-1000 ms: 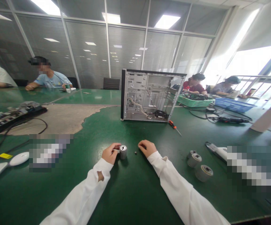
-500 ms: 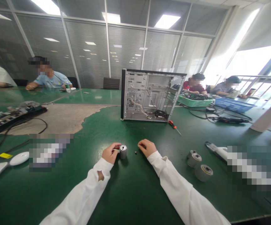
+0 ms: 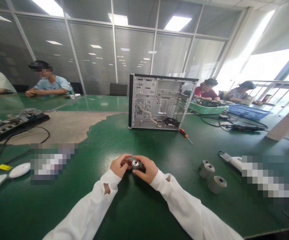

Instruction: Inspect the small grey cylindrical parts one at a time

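Note:
A small silver metal cylinder with a dark hole in its top face is between my two hands, over the green table. My right hand curves around its right side, thumb in front and fingers behind. From the left, the bent fingers and thumb of my left hand close against it. Its lower part is mostly covered by fingers. Two more such pieces, a metal cylinder and a wider one, stand to the right of my right forearm.
An opened computer case stands ahead, with an orange-handled screwdriver by its corner. Green and blue baskets and cables lie at the far right. A power strip lies left. Several people sit around the table.
My right hand has moved left and closed around the cylinder, which now sits slightly farther right. The tiny dark piece that lay between my hands is no longer visible.

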Tool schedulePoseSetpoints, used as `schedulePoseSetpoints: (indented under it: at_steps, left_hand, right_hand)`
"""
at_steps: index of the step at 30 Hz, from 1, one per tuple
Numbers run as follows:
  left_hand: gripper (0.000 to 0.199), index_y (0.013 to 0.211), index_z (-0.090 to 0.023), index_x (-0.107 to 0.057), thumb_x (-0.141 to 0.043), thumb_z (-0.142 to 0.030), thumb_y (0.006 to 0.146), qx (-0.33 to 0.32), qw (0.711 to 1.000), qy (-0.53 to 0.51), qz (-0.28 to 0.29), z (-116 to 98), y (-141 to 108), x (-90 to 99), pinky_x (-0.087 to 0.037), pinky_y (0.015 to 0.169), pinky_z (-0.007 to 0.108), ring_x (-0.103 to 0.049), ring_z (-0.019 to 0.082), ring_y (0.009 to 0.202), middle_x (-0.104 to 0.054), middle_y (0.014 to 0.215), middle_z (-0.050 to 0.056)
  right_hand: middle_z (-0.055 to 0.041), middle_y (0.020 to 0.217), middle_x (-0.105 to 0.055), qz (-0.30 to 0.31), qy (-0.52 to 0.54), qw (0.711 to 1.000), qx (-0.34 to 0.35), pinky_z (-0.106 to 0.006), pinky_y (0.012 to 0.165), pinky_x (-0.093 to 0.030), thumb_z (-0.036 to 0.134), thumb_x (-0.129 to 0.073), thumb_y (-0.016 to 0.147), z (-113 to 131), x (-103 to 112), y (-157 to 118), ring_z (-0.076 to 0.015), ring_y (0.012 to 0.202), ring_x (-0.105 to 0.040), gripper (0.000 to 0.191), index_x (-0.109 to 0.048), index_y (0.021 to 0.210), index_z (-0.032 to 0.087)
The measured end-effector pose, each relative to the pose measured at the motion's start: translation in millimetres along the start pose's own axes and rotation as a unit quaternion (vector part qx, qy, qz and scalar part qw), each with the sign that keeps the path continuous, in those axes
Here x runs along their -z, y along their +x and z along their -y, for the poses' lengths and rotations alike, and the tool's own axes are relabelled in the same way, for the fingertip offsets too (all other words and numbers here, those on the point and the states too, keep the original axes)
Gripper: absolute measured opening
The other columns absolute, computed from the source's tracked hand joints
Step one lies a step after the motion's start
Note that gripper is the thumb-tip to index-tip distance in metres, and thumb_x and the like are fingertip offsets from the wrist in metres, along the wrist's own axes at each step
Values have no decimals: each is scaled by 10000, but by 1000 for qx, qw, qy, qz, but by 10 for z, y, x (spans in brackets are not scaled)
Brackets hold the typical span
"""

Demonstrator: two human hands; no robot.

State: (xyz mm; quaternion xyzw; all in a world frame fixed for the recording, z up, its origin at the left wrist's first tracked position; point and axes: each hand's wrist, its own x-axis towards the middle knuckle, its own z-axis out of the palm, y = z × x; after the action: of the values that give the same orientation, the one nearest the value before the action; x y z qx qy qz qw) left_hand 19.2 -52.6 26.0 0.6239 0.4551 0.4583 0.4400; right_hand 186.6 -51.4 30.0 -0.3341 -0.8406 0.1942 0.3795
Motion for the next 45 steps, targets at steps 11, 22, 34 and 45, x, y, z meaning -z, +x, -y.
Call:
schedulePoseSetpoints:
  at_steps: [11, 22, 34, 45]
  left_hand:
    - [349, 918, -138, -489, -369, -148, 590, -8, 998, 48, -41, 172, 72, 26, -465, 494, 231, -607, 119, 527, -609, 753, 37]
    - [338, 894, -144, -520, -378, -168, 589, -9, 997, 63, -49, 224, 103, 6, -467, 487, 239, -599, 125, 505, -621, 723, 37]
    - [331, 894, -146, -517, -385, -202, 596, -22, 996, 60, -58, 240, 107, 31, -465, 486, 248, -599, 133, 502, -617, 722, 39]
    - [323, 877, -148, -521, -370, -178, 593, -34, 995, 67, -68, 238, 104, 50, -485, 501, 250, -598, 126, 484, -624, 706, 36]
  right_hand:
    - [-50, 990, -530, 25, -26, 996, -82, -298, 784, -420, 240, -533, 670, 363, 296, -588, -179, 903, -502, 546, -319, 1173, 238]
    - [-54, 945, -554, -247, -299, 855, -343, -332, 660, -470, 512, -449, 667, -74, 1191, -2026, -213, 766, -572, 545, -383, 1124, 223]
    - [-108, 1121, -443, -118, -368, 919, -73, -371, 833, -376, 192, -425, 747, 253, 846, -1248, -223, 1009, -431, 333, -451, 1078, 179]
    - [-67, 876, -573, 51, -329, 943, 19, -266, 720, -424, 83, -358, 787, -148, -17, -131, -158, 823, -492, 242, -568, 864, 175]
